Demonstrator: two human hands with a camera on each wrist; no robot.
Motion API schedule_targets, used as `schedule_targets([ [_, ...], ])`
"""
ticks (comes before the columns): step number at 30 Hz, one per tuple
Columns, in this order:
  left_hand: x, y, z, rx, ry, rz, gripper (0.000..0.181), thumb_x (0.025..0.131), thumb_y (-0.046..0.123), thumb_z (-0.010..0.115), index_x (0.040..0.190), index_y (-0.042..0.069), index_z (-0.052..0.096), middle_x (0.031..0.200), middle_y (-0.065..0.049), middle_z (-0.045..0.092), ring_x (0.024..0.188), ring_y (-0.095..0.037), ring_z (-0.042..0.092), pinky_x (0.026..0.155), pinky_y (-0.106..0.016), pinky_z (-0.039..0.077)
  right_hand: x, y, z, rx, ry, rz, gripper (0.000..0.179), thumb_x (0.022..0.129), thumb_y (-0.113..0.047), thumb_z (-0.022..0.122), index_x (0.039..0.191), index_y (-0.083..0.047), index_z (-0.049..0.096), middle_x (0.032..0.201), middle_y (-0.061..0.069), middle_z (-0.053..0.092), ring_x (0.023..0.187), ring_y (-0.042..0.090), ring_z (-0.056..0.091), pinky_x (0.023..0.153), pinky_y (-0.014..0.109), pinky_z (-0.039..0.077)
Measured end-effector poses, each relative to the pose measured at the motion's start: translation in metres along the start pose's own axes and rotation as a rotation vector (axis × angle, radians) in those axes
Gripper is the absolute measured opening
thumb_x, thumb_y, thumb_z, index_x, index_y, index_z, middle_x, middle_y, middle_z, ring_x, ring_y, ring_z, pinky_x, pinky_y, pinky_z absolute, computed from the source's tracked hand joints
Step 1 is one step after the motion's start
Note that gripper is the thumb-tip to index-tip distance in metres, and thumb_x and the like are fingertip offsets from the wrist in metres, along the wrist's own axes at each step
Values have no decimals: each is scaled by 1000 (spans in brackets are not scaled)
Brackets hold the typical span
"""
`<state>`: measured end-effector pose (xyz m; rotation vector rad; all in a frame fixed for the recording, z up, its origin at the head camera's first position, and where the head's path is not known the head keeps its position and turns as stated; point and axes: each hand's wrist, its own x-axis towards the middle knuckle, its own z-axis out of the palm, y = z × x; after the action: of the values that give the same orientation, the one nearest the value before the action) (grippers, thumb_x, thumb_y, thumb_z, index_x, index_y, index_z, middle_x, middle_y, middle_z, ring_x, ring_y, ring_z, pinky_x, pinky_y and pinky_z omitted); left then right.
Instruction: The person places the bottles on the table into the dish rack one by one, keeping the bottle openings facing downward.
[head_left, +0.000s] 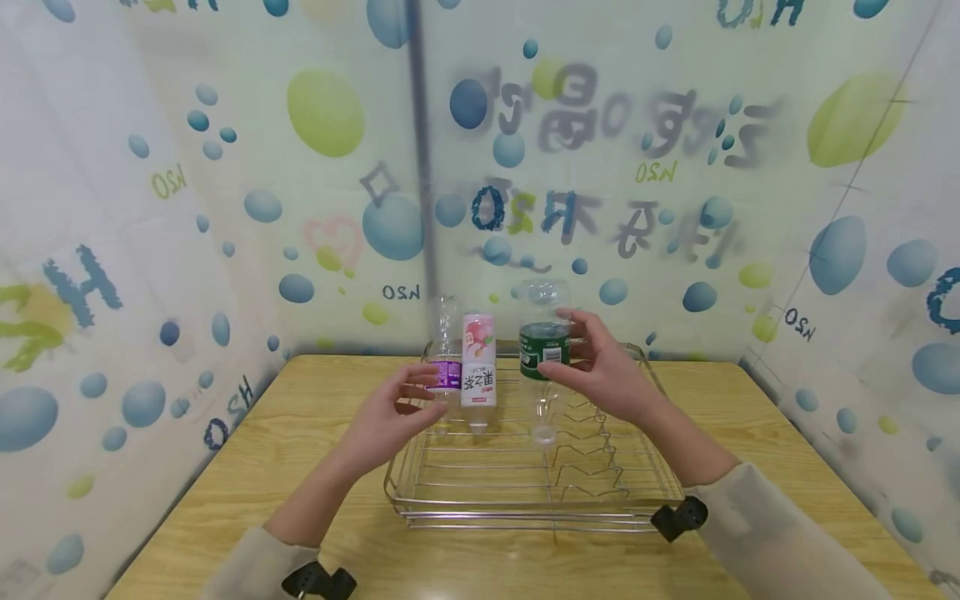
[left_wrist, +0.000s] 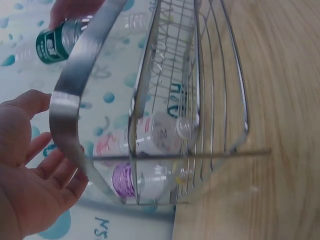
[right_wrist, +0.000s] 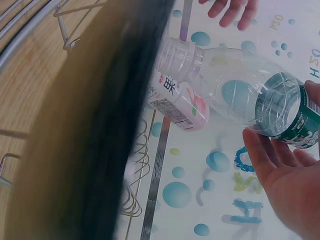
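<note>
My right hand (head_left: 611, 375) grips a clear plastic bottle (head_left: 544, 350) round its green label, holding it neck down over the drying rack (head_left: 525, 504). The thumb lies across the front of the label, and in the right wrist view the bottle's open neck points toward the rack. My left hand (head_left: 393, 412) is at the rack's left side with fingers loosely bent, beside a clear bottle with a purple label (head_left: 447, 375). Nothing is in that hand; its fingertips are near the metal rim (left_wrist: 65, 107). A pink and white bottle (head_left: 478, 367) stands neck down next to the purple-labelled one.
The wire rack stands on a wooden table (head_left: 300, 417), with wavy wire dividers (head_left: 592, 454) along its right half. A patterned curtain (head_left: 337, 208) with blue and green dots hangs behind and at both sides. Black wrist straps (head_left: 678, 518) sit on the sleeves.
</note>
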<state>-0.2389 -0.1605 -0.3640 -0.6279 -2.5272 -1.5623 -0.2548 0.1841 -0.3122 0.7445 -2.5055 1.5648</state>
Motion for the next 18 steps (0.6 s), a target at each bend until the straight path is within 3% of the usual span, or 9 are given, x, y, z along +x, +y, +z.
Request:
schedule_targets([
  [4, -7, -11, -10, 35, 48, -18, 51, 104, 25, 79, 149, 12, 60, 146, -17, 66, 129, -38, 66, 106, -44, 58, 1, 2, -4, -7, 11, 16, 82, 106, -20, 76, 171, -14, 25, 151, 22, 53, 130, 39, 67, 103, 40, 63],
  [10, -17, -28, -18, 73, 85, -47, 44, 106, 25, 76, 145, 11, 63, 146, -15, 62, 125, -32, 66, 102, -38, 59, 0, 4, -7, -19, 19, 54, 85, 106, -25, 76, 172, -15, 23, 152, 21, 54, 135, 41, 66, 107, 49, 63],
  [14, -25, -41, -20, 89, 57, -76, 40, 109, 26, 70, 146, 9, 64, 149, -17, 59, 125, -30, 67, 98, -35, 59, 0, 4, -8, -15, 22, 63, 86, 106, -27, 76, 173, -16, 23, 152, 21, 54, 135, 40, 66, 107, 50, 62],
  [18, -30, -53, -18, 51, -17, -87, 38, 111, 23, 66, 146, 7, 62, 149, -18, 60, 124, -31, 68, 93, -30, 61, 1, 3, -9, -17, 26, 69, 86, 107, -28, 75, 173, -17, 23, 152, 20, 54, 135, 39, 66, 108, 51, 62],
])
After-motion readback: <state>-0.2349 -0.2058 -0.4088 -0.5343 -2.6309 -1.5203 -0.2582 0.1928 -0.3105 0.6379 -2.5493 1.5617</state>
